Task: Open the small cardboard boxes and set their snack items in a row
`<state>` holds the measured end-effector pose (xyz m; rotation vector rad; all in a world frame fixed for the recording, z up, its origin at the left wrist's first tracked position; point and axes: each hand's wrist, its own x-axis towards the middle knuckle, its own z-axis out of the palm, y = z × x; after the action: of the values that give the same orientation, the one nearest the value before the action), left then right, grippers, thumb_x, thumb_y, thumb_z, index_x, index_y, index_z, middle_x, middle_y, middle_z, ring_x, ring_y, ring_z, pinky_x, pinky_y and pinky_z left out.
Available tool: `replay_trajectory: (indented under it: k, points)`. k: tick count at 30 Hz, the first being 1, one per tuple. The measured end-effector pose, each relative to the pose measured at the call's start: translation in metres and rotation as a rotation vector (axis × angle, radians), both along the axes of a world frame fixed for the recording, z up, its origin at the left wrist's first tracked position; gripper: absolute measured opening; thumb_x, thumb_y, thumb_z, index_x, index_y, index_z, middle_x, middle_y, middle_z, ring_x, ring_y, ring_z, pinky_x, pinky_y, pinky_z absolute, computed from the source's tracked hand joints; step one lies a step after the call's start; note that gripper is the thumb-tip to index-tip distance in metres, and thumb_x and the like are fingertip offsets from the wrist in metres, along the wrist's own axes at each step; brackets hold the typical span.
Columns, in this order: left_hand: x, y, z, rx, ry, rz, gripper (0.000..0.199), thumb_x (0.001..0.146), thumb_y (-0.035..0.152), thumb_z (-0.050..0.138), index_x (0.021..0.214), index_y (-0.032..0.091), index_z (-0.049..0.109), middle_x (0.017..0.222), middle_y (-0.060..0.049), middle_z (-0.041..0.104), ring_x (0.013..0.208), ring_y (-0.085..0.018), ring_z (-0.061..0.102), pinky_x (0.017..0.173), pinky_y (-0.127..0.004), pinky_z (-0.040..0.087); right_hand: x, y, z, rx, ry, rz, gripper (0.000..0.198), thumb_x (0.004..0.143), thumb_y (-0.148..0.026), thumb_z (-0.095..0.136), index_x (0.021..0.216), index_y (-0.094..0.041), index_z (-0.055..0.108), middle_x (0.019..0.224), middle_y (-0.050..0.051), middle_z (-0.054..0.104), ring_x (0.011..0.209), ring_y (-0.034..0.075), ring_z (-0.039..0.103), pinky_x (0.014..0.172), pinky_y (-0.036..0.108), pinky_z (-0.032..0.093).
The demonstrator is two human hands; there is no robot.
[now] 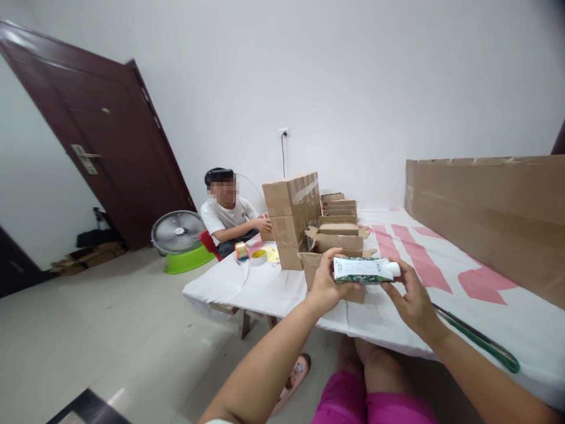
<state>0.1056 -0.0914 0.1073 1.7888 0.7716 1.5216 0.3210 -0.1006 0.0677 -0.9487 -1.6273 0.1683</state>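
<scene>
Between my two hands lies a small white and green drink carton (364, 270), held sideways with its white screw cap pointing right. My left hand (327, 285) grips the bottom end, thumb underneath. At the cap end, my right hand (409, 297) has its fingers closed around the cap and shoulder. Just behind and below the carton stands an open cardboard box (311, 268) with raised flaps, partly hidden by my left hand. More open boxes (339, 227) stand in a row behind it. What is inside them cannot be made out clearly.
Stacked closed cardboard boxes (282, 224) rise left of the open row. A long cardboard panel (485, 212) stands at the right. A green-handled tool (479, 338) and tape rolls (259, 257) lie on the white-covered table (220, 288). Across it sits another person (229, 215), hands at a box.
</scene>
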Motion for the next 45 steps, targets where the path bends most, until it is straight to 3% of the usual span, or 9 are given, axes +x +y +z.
replay_trajectory:
  k: [11, 16, 22, 29, 35, 45]
  points:
    - [0.002, -0.002, -0.025, -0.085, 0.024, 0.027, 0.068, 0.054, 0.037, 0.090, 0.108, 0.021, 0.052, 0.098, -0.004, 0.062, 0.089, -0.019, 0.060, 0.078, -0.028, 0.049, 0.000, -0.003, -0.025, -0.017, 0.033, 0.025, 0.048, 0.090, -0.045, 0.058, 0.132, -0.024, 0.045, 0.124, 0.012, 0.059, 0.099, 0.024, 0.061, 0.079, 0.037, 0.055]
    - [-0.010, 0.005, -0.061, -0.170, 0.114, 0.072, 0.062, 0.055, 0.020, 0.086, 0.107, 0.020, 0.052, 0.099, -0.002, 0.062, 0.089, -0.018, 0.059, 0.077, -0.026, 0.048, -0.011, -0.001, -0.060, -0.100, 0.047, 0.030, 0.046, 0.089, -0.045, 0.058, 0.127, -0.021, 0.047, 0.110, 0.010, 0.062, 0.081, 0.020, 0.062, 0.074, 0.036, 0.055]
    - [-0.040, 0.031, -0.105, -0.282, 0.259, 0.117, 0.061, 0.049, 0.011, 0.085, 0.100, 0.019, 0.054, 0.087, 0.001, 0.065, 0.081, -0.016, 0.061, 0.071, -0.024, 0.048, -0.029, 0.025, -0.100, -0.353, 0.041, 0.061, 0.042, 0.075, -0.045, 0.068, 0.108, -0.020, 0.060, 0.095, 0.006, 0.069, 0.079, 0.023, 0.063, 0.074, 0.038, 0.053]
    - [-0.065, 0.063, -0.134, -0.336, 0.411, 0.254, 0.061, 0.044, 0.008, 0.085, 0.099, 0.018, 0.061, 0.094, -0.001, 0.068, 0.092, -0.022, 0.062, 0.085, -0.033, 0.047, -0.052, 0.059, -0.126, -0.456, 0.030, 0.056, 0.039, 0.068, -0.039, 0.068, 0.101, -0.018, 0.066, 0.087, 0.007, 0.069, 0.073, 0.023, 0.064, 0.070, 0.038, 0.053]
    - [-0.068, 0.068, -0.146, -0.358, 0.484, 0.297, 0.066, 0.045, 0.007, 0.085, 0.106, 0.018, 0.062, 0.105, -0.004, 0.067, 0.100, -0.024, 0.060, 0.091, -0.034, 0.045, -0.053, 0.063, -0.142, -0.518, 0.013, 0.085, 0.041, 0.071, -0.038, 0.066, 0.107, -0.020, 0.065, 0.082, 0.004, 0.071, 0.071, 0.021, 0.065, 0.071, 0.034, 0.053]
    - [-0.070, 0.073, -0.159, -0.350, 0.492, 0.327, 0.072, 0.049, 0.009, 0.084, 0.114, 0.018, 0.056, 0.104, -0.003, 0.066, 0.096, -0.020, 0.061, 0.085, -0.030, 0.046, -0.053, 0.062, -0.144, -0.522, -0.008, 0.079, 0.044, 0.074, -0.036, 0.063, 0.115, -0.020, 0.061, 0.087, 0.004, 0.071, 0.075, 0.021, 0.065, 0.075, 0.035, 0.052]
